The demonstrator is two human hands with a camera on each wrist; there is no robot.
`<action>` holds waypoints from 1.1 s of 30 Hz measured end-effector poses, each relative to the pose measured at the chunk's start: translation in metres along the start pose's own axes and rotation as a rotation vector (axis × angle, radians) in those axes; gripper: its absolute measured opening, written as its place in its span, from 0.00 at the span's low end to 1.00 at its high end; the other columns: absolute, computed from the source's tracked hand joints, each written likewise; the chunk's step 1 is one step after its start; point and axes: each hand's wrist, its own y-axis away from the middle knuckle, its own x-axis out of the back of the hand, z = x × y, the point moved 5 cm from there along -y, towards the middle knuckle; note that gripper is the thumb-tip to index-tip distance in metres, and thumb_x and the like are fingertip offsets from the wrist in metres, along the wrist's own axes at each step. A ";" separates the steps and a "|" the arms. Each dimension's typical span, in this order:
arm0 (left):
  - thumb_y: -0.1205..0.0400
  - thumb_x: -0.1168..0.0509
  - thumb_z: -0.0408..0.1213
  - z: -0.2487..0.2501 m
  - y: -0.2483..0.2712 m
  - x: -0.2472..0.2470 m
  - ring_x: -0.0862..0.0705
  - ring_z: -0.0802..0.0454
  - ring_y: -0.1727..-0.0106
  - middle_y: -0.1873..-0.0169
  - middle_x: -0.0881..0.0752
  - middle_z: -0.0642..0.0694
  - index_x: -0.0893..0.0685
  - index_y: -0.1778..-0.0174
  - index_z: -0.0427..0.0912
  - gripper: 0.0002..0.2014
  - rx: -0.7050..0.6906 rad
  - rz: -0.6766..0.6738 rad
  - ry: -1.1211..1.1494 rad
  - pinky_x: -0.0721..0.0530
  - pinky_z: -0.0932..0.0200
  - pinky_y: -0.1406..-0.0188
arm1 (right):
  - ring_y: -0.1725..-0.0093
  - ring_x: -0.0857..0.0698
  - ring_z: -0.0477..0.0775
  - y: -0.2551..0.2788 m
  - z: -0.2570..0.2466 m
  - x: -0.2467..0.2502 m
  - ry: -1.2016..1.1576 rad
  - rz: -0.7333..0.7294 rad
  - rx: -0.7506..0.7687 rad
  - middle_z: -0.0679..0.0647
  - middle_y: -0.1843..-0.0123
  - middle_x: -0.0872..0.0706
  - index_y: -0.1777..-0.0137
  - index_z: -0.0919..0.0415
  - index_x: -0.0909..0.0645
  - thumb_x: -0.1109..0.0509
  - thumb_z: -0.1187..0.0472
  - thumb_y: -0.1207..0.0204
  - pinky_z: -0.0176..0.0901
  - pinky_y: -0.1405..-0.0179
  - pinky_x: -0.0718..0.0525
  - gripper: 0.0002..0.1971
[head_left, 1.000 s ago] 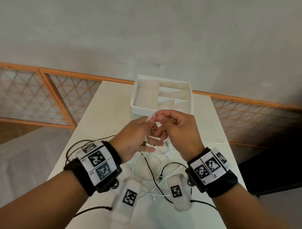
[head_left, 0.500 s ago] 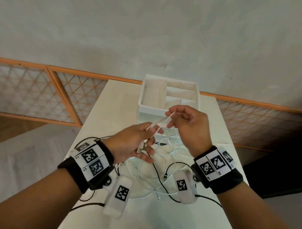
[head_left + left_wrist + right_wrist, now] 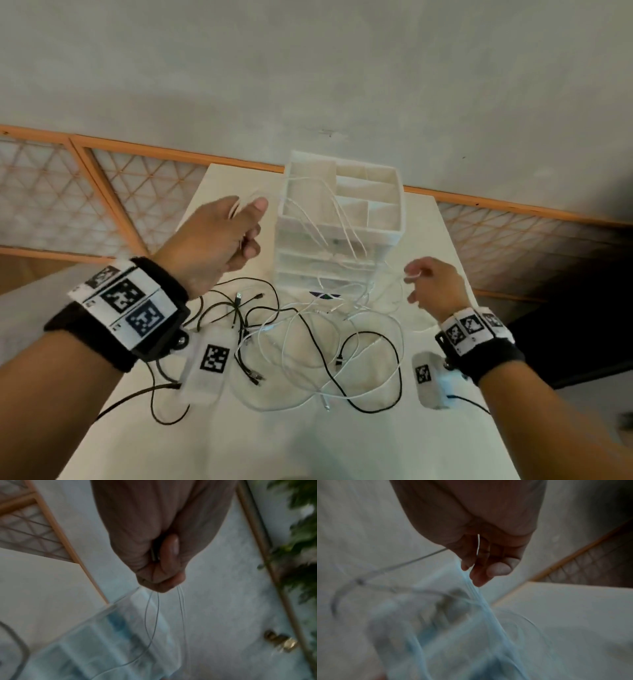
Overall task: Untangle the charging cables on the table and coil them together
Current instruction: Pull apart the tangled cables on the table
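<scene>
A tangle of black cables (image 3: 346, 346) and white cables (image 3: 291, 342) lies on the white table (image 3: 342, 445). My left hand (image 3: 248, 209) is raised at the left of the organizer and grips several strands of a white cable (image 3: 308, 205) in a closed fist. In the left wrist view the strands (image 3: 181, 601) hang down from that left hand (image 3: 159, 574). My right hand (image 3: 412, 277) is lower, at the table's right side, and pinches the same white cable between thumb and fingers. The right wrist view shows the cable (image 3: 478, 545) crossing the right hand's fingers (image 3: 481, 566).
A white compartment organizer (image 3: 387, 233) stands at the table's far middle, with the lifted cable strands draped in front of it. An orange lattice railing (image 3: 102, 192) runs behind the table. A green plant (image 3: 302, 520) shows in the left wrist view.
The hands, close together in front of the organizer before, have drawn apart: the left went up and left, the right down and right, stretching the white cable between them.
</scene>
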 end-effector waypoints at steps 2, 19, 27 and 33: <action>0.12 0.40 0.49 -0.033 -0.005 -0.004 0.26 0.56 0.77 0.70 0.22 0.47 0.27 0.57 0.43 0.14 0.084 -0.004 -0.198 0.35 0.67 0.86 | 0.69 0.12 0.54 0.000 -0.047 0.044 -0.257 0.183 0.133 0.55 0.49 0.08 0.58 0.48 0.17 0.41 0.74 0.22 0.43 0.69 0.21 0.19; 0.16 0.35 0.51 -0.114 -0.028 0.029 0.36 0.51 0.79 0.71 0.28 0.40 0.24 0.60 0.38 0.18 0.292 0.098 -0.363 0.40 0.63 0.79 | 0.57 0.11 0.50 0.003 -0.096 0.084 -0.424 0.359 0.373 0.33 0.59 0.11 0.39 0.45 0.21 0.29 0.41 0.24 0.51 0.57 0.11 0.16; 0.15 0.36 0.51 -0.050 -0.006 0.000 0.30 0.56 0.79 0.77 0.25 0.49 0.29 0.69 0.43 0.21 0.055 -0.044 -0.340 0.36 0.68 0.84 | 0.42 0.15 0.58 0.000 -0.010 0.020 0.168 -0.040 -0.020 0.53 0.49 0.16 0.19 0.48 0.31 0.27 0.61 0.29 0.51 0.38 0.17 0.37; 0.15 0.34 0.46 0.001 0.020 -0.084 0.30 0.62 0.79 0.83 0.26 0.58 0.15 0.66 0.41 0.16 -0.329 -0.375 -0.492 0.31 0.71 0.75 | 0.74 0.23 0.38 0.066 -0.115 -0.037 -0.039 -0.464 0.497 0.34 0.72 0.18 0.47 0.46 0.17 0.22 0.54 0.24 0.31 0.67 0.26 0.09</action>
